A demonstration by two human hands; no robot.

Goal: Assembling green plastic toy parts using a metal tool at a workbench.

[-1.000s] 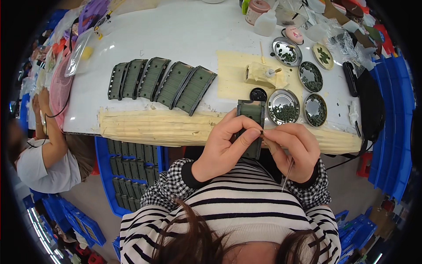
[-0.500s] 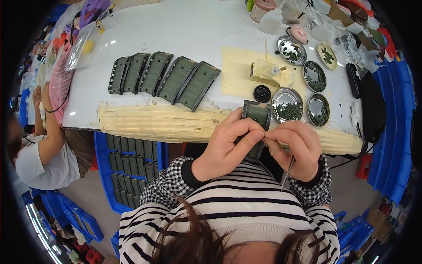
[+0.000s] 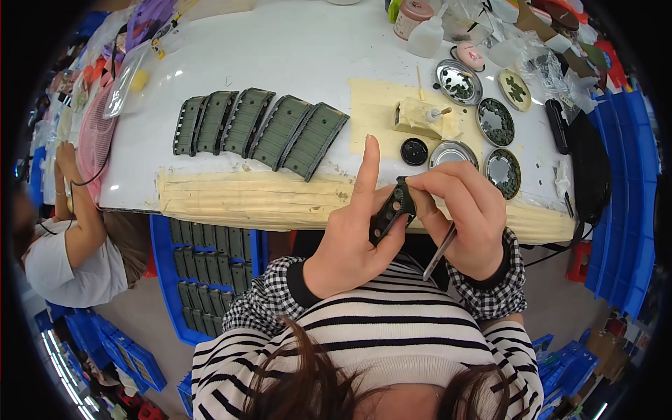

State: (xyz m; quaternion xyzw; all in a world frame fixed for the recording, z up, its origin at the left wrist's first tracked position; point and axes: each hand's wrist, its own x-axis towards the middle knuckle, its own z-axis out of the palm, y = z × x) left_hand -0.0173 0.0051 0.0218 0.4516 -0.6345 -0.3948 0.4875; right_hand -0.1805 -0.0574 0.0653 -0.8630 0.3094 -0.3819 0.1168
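My left hand (image 3: 346,241) grips a dark green ribbed panel (image 3: 393,211) between thumb and fingers, its index finger stretched straight up. The panel is turned on edge, so a narrow side with round spots faces up. My right hand (image 3: 470,220) has its thumb and index finger at the panel's upper end; whether a small part is pinched there is too small to see. Metal tweezers (image 3: 440,252) are tucked in the right palm, pointing back toward me. Just beyond the right hand, a round metal dish (image 3: 453,148) is partly hidden by it.
Several green panels (image 3: 297,133) stand in a row at left. Dishes of small green pieces (image 3: 498,124) are at right, near a black cap (image 3: 414,151) and a taped block (image 3: 420,119). A blue crate (image 3: 164,280) holds more panels. A co-worker (image 3: 73,252) sits at left.
The panel has turned from face-up to on edge and come nearer me. My left index finger has straightened upward; my right hand has shifted to the panel's upper end.
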